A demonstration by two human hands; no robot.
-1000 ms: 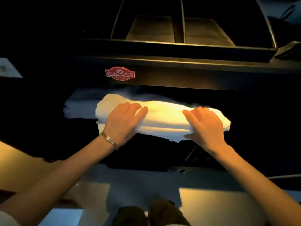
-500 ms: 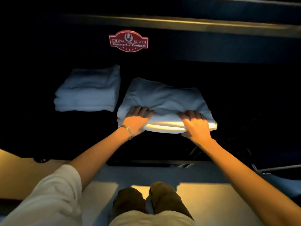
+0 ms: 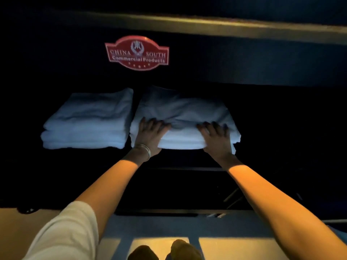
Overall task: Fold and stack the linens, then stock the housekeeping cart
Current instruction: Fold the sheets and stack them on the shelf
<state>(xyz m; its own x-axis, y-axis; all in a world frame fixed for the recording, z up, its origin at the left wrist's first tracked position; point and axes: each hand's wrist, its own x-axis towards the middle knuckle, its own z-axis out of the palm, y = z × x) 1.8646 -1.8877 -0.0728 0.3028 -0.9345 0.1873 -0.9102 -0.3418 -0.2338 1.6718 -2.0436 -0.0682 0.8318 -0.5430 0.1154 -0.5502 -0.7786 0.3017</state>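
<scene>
A folded white linen stack (image 3: 184, 113) lies inside the dark cart shelf, right of centre. My left hand (image 3: 150, 136), with a bracelet at the wrist, grips the stack's front left edge, fingers on top. My right hand (image 3: 216, 137) grips its front right edge the same way. A second folded white stack (image 3: 88, 119) rests on the same shelf just to the left, close beside the first. Both hands are in shadow under the upper shelf.
The black housekeeping cart (image 3: 244, 72) carries a red label (image 3: 137, 52) on its upper panel. The shelf's dark right part (image 3: 281, 137) shows nothing I can make out. My shoes (image 3: 165, 250) stand on the lit floor below.
The linen stack has gone from in front of the cart into the shelf, pushed deeper beside the left stack. My head has dropped lower and closer; both hands moved into shadow.
</scene>
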